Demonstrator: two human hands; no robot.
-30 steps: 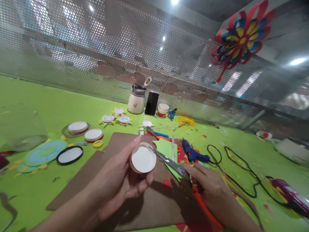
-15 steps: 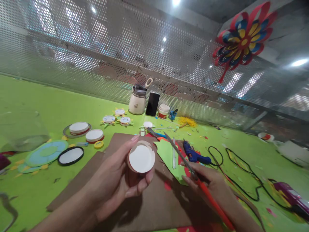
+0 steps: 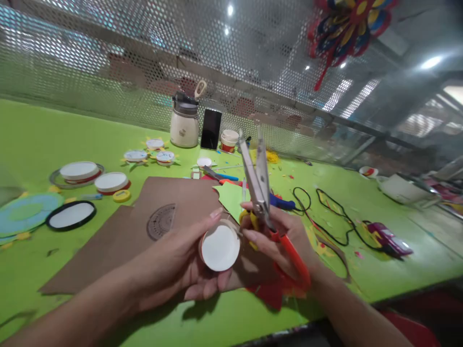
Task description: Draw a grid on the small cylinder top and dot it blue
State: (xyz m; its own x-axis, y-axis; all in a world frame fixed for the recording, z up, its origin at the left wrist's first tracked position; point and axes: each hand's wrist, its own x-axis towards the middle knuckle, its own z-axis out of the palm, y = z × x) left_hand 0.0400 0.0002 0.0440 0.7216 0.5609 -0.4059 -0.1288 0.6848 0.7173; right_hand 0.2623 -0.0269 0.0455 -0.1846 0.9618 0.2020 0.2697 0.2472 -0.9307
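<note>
There are two hands (image 3: 188, 262) (image 3: 278, 241). They hold one white round disc (image 3: 220, 248) and one pair of orange scissors (image 3: 269, 212). On the green bench (image 3: 43, 140) are three little sun shapes (image 3: 135, 155) (image 3: 155, 143) (image 3: 165, 157), two white lids with red rims (image 3: 78, 171) (image 3: 110, 182), one black ring (image 3: 71, 215), one cream jug (image 3: 184, 121), one phone (image 3: 211, 128), one blue glue gun (image 3: 282, 202) and one big brown card (image 3: 152, 226).
</note>
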